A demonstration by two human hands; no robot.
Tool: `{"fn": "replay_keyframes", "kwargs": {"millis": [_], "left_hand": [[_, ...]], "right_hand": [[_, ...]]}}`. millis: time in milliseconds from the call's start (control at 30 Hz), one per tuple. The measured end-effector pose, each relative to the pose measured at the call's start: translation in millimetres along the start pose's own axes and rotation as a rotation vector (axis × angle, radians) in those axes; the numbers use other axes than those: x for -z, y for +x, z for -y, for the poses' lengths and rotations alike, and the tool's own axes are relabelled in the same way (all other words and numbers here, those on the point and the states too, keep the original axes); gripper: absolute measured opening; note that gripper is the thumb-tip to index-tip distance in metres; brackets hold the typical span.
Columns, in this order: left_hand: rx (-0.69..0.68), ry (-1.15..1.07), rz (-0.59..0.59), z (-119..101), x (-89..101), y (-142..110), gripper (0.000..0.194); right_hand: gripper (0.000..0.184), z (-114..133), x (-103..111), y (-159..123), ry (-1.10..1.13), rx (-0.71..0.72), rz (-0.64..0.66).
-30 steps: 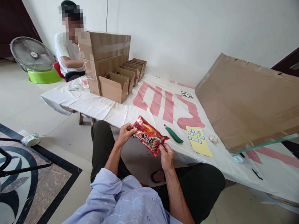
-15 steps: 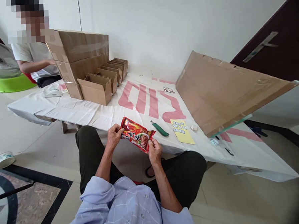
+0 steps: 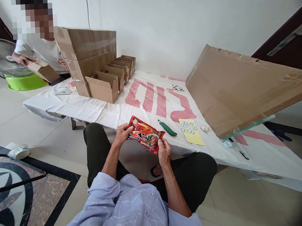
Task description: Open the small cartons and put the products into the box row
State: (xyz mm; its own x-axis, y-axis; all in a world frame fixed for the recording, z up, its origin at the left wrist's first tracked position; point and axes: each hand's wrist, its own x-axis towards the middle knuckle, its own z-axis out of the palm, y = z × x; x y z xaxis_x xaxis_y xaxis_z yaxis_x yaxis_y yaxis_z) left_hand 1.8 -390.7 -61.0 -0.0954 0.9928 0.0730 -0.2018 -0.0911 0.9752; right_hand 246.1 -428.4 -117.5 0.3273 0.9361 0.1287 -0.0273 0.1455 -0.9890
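A shiny red food packet (image 3: 145, 135) with dark lettering and a picture of food is stretched between my two hands, over my lap at the table's front edge. My left hand (image 3: 122, 134) pinches its left end, thumb on top. At the lower right corner, my right hand (image 3: 164, 150) grips it the same way, and the fingers underneath are hidden. Just beyond the packet on the cloth lies a green-handled folding knife or cutter (image 3: 167, 128). Right of that is a yellow sheet (image 3: 192, 132) bearing several small blue-edged labels.
Stacked cardboard boxes (image 3: 91, 45) and a row of open cartons (image 3: 102, 88) stand at the left on the cloth-covered table (image 3: 102, 112). A large cardboard panel (image 3: 243, 91) leans at the right. Behind the stack sits another person (image 3: 42, 51) holding a carton (image 3: 44, 70).
My view has turned slightly left, so the scene sits further right. Both hands keep their hold on the packet. The other person now has a carton in hand beside the stack.
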Motion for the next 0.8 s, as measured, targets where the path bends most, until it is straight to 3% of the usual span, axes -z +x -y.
{"fn": "replay_keyframes", "kwargs": {"millis": [400,567,800], "left_hand": [[-0.03,0.014,0.012,-9.8,9.2,-2.2,0.061],[0.005,0.004,0.1,-12.7,11.3,-4.3,0.057],[-0.081,-0.013,0.016,-13.3,10.0,3.2,0.054]], "right_hand": [[0.05,4.4,-2.0,0.6,-0.092,0.025,0.028],[0.051,1.4,-0.8,5.4,-0.081,0.025,0.024],[0.056,13.8,-4.9,3.7,-0.035,0.034,0.187]]}}
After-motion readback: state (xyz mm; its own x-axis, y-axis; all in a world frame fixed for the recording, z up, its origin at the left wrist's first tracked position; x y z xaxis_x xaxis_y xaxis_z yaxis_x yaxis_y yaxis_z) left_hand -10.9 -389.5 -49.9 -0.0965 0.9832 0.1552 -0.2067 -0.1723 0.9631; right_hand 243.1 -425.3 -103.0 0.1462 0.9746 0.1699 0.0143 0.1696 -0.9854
